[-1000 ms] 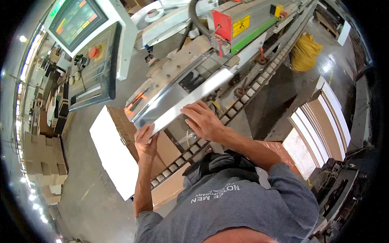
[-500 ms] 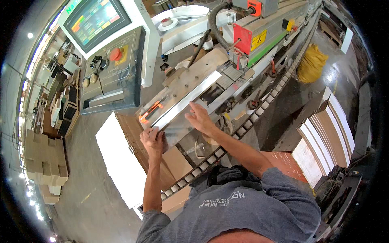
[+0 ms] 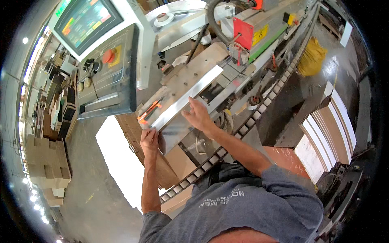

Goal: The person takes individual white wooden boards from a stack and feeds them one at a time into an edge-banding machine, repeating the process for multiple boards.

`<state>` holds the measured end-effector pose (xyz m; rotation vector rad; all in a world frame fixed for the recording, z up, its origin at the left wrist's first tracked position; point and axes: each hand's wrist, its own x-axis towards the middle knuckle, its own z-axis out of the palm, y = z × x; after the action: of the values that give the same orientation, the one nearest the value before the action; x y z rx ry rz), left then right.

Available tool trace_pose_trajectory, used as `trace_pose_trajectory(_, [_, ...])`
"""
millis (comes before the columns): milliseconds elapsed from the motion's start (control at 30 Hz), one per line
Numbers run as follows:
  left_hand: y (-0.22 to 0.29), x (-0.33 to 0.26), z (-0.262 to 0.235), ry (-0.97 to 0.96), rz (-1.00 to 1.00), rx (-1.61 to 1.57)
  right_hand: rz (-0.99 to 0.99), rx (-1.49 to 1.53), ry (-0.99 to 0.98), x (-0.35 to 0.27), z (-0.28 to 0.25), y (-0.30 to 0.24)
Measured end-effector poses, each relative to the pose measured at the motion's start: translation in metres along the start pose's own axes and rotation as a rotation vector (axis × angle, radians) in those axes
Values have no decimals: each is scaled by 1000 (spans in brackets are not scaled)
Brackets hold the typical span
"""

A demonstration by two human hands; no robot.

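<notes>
Left hand grips the near-left end of a long white panel lying on the machine bed. Right hand rests flat, fingers spread, mid-panel. Farther left — control console, screen lit.

The scene is brightly and evenly lit. Strong glare is thrown off the long metal panel and the floor at two o'clock. Straight edges are bent toward the dark rim, where detail is blurred.
</notes>
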<state>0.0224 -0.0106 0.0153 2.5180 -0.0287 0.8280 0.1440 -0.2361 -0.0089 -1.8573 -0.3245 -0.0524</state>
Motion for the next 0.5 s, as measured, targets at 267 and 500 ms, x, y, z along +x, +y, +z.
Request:
trace_pose_trajectory(267, [22,24,35,2,58,10,-65,-58,-22,27,-38,26])
trace_pose_trajectory(500, [38,41,72,-24,66,17,4,62,39,49,-78,24])
